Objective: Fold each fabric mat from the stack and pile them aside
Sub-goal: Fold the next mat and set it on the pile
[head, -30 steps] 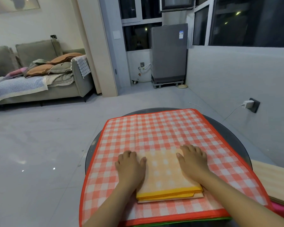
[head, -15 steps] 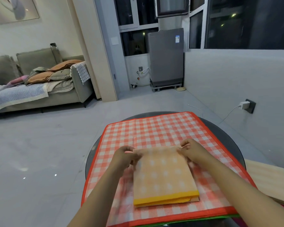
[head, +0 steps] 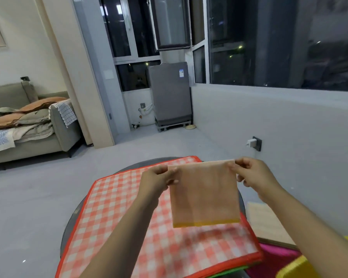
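Note:
A folded yellow-checked mat (head: 205, 194) hangs in the air above the stack, its yellow hem at the bottom. My left hand (head: 159, 180) pinches its upper left corner and my right hand (head: 253, 174) pinches its upper right corner. Under it lies the stack of flat mats, topped by a red-and-white checked mat (head: 129, 227) with a red border. A green edge of another mat peeks out at the stack's near right corner.
The stack rests on a round dark glass table (head: 67, 229). To the right stands a pale wooden surface (head: 263, 221), with pink fabric (head: 277, 253) and yellow fabric (head: 295, 267) near it. A wall socket with charger (head: 254, 143) is on the right wall.
Both hands went from pressing the folded mat flat to gripping its far corners and lifting it off the stack. The view has tilted up and to the right.

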Available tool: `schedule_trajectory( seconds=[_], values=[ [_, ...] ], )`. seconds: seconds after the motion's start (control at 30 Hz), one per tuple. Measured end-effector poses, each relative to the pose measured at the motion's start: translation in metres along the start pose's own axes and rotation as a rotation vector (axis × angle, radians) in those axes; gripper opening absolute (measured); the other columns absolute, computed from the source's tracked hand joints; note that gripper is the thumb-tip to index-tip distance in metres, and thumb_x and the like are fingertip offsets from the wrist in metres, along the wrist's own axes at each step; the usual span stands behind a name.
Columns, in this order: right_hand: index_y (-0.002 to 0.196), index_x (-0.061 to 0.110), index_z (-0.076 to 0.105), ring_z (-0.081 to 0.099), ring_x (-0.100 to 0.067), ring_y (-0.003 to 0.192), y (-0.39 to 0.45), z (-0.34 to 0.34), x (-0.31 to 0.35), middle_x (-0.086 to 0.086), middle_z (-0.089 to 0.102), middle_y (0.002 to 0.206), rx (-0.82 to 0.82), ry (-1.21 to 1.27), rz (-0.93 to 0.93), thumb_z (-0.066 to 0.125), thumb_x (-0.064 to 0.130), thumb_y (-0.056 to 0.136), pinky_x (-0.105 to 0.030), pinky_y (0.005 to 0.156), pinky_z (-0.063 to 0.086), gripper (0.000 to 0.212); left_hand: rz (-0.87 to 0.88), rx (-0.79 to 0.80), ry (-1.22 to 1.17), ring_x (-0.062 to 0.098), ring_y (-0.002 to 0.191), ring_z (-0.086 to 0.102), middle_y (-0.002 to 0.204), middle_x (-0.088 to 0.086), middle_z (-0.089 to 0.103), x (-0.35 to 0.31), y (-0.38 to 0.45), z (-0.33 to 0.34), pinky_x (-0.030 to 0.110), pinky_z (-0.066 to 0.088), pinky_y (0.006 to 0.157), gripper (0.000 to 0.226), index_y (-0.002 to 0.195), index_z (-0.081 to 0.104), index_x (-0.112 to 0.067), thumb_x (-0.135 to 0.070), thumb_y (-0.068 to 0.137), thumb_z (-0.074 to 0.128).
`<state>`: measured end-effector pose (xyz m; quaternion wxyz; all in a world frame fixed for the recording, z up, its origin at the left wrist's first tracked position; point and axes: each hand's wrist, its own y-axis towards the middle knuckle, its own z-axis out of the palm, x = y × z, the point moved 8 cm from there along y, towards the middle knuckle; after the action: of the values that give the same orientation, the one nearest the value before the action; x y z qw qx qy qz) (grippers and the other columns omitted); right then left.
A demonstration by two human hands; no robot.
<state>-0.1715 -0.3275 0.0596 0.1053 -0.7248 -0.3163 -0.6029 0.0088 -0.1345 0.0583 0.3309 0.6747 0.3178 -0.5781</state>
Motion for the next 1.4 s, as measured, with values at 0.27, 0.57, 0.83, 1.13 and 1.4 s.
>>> schedule_trajectory(
  seconds=[0.27,0.57,0.83,1.13,1.4],
  values=[
    [0.082,0.008,0.066,0.065,-0.02,0.064,0.013,-0.122,-0.035,-0.009,0.067,0.078,-0.177,0.136,0.087,0.061,0.02,0.09,-0.024,0.054,0.053,0.015,0.036,0.155,-0.142,0.002,0.06,0.067,0.08,0.002,0.07,-0.017,0.016,0.138,0.015,0.053,0.058,0.007,0.086,0.07,-0.011,-0.017,0.087,0.067],
    [0.069,0.003,0.064,0.067,-0.023,0.072,0.029,-0.209,-0.137,-0.008,0.065,0.072,-0.366,0.143,0.212,0.068,0.024,0.084,-0.043,0.087,0.053,0.026,-0.05,0.152,-0.079,0.02,0.072,0.064,0.073,0.008,0.071,0.042,0.039,0.266,0.028,0.048,0.073,0.022,0.065,0.071,-0.016,-0.029,0.083,0.071],
    [0.097,0.009,0.064,0.06,-0.018,0.092,0.04,-0.218,-0.242,-0.007,0.063,0.099,-0.378,0.024,0.347,0.07,0.006,0.079,-0.025,0.072,0.042,0.019,-0.225,-0.003,-0.051,0.022,0.086,0.064,0.09,0.007,0.068,0.137,0.061,0.338,0.034,0.051,0.085,0.011,0.094,0.066,-0.011,-0.007,0.083,0.067],
    [0.093,0.018,0.057,0.063,-0.027,0.093,0.034,-0.177,-0.355,-0.013,0.064,0.107,-0.329,-0.011,0.496,0.073,0.0,0.074,-0.043,0.086,0.052,0.03,-0.348,-0.203,-0.012,0.016,0.093,0.056,0.104,0.003,0.062,0.235,0.051,0.347,0.024,0.04,0.08,0.022,0.109,0.062,-0.007,0.001,0.09,0.053],
    [0.104,0.008,0.065,0.054,-0.017,0.08,0.016,-0.151,-0.403,-0.007,0.064,0.098,-0.243,-0.203,0.59,0.076,0.004,0.072,-0.022,0.075,0.041,0.035,-0.421,-0.192,0.163,0.019,0.094,0.057,0.109,0.007,0.066,0.295,0.036,0.333,0.025,0.043,0.084,0.023,0.108,0.064,-0.009,-0.001,0.088,0.056]
  ],
)
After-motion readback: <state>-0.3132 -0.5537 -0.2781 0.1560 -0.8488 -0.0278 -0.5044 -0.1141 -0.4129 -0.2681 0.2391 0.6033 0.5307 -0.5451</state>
